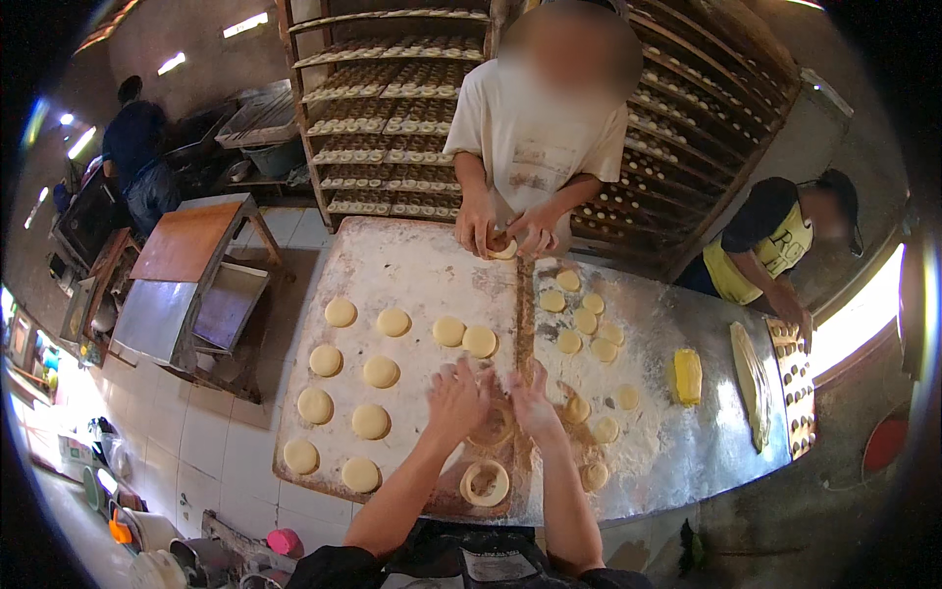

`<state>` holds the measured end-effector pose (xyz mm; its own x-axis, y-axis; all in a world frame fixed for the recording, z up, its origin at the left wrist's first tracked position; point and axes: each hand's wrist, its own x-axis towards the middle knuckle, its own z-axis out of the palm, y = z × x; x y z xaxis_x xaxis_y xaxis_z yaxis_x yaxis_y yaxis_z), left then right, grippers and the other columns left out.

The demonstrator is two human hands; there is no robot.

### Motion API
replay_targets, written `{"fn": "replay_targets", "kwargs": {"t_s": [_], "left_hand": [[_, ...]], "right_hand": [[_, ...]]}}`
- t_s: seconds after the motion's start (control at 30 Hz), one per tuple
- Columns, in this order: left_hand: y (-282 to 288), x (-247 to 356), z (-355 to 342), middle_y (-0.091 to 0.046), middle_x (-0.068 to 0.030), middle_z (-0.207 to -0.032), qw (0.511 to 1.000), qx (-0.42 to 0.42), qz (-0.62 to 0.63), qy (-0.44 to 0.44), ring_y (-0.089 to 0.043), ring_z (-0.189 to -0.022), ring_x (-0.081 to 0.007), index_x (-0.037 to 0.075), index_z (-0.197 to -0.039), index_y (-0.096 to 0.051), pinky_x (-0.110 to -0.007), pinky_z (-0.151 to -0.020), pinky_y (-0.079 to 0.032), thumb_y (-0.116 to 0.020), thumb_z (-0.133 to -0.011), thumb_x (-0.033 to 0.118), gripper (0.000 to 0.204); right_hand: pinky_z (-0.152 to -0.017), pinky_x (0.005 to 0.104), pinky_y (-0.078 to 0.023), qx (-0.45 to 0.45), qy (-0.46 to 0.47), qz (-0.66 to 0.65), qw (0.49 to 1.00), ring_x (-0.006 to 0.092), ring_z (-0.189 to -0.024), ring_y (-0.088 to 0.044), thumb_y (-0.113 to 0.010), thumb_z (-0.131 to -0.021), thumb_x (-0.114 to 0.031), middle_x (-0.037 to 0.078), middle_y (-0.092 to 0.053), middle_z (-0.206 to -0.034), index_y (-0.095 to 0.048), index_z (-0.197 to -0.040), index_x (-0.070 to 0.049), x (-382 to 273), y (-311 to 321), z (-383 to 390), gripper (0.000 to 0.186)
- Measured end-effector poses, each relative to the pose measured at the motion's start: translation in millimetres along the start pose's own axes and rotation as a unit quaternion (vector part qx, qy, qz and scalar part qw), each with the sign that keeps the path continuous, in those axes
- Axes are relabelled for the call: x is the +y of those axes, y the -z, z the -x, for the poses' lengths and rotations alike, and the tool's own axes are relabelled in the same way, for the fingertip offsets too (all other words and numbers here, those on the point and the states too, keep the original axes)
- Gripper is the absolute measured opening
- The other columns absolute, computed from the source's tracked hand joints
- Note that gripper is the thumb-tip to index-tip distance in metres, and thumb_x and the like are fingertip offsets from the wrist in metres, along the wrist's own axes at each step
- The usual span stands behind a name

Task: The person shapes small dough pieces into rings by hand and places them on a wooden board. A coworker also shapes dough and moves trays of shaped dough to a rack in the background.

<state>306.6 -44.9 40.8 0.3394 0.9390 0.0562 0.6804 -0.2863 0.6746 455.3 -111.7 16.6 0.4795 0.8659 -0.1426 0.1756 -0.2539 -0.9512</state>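
My left hand (pixel 457 398) rests over the floured board (pixel 422 265), fingers stretched forward just below a flat dough round (pixel 479 341). To its right, my right hand (pixel 534 401) reaches over the strip between board and metal table, its fingers extended and apart. Neither seems to hold anything, though the fingertips are slightly blurred. Below and between the hands sits a round brownish piece (pixel 494 424), partly covered by my left hand. Nearer me lies a pale ring-shaped piece (pixel 485 483) with brown stuff in its hollow. Several pale dough rounds (pixel 381 371) spread out left of my hands.
Smaller dough pieces (pixel 586 320), a yellow block (pixel 687 377) and a long dough strip (pixel 751 388) lie on the metal table (pixel 648 471). Opposite, a co-worker's hands (pixel 502 236) hold a filled dough piece. A person stands right by a tray (pixel 791 383); loaded racks (pixel 392 118) stand behind.
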Motion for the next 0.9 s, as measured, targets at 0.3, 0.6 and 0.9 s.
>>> {"fn": "replay_targets", "kwargs": {"t_s": [0.3,0.6,0.9], "left_hand": [[5,-26,16,-0.054,-0.0201,-0.121,0.983,-0.128,-0.13,0.007,-0.056,-0.114,-0.0422,0.01,-0.144,-0.038,-0.059,-0.086,-0.048,-0.078,-0.077,0.018,0.079],[4,-8,24,-0.054,-0.0215,-0.122,0.986,-0.095,-0.139,0.02,-0.056,-0.112,-0.0426,0.009,-0.147,-0.037,-0.06,-0.088,-0.046,-0.074,-0.084,0.023,0.075],[-39,69,88,-0.065,-0.0174,-0.098,0.989,-0.093,0.116,-0.016,-0.064,-0.091,-0.0365,0.006,-0.138,-0.05,-0.046,-0.079,-0.052,-0.067,-0.093,0.024,0.052]], "right_hand": [[-0.108,0.0489,-0.042,-0.086,0.015,0.27,0.959,0.0465,-0.131,-0.05,-0.072,-0.086,-0.025,0.033,-0.048,-0.142,-0.015,-0.155,-0.01,-2,0,15,0.09],[-0.103,0.0528,-0.046,-0.084,0.004,0.111,0.99,0.047,-0.121,-0.056,-0.071,-0.089,-0.031,0.029,-0.056,-0.134,-0.012,-0.158,-0.015,2,49,51,0.091],[-0.089,0.0484,-0.05,-0.001,-0.088,0.412,0.907,0.0419,-0.107,-0.061,-0.073,-0.085,-0.031,0.02,-0.068,-0.099,-0.06,-0.106,-0.002,92,176,125,0.039]]}}
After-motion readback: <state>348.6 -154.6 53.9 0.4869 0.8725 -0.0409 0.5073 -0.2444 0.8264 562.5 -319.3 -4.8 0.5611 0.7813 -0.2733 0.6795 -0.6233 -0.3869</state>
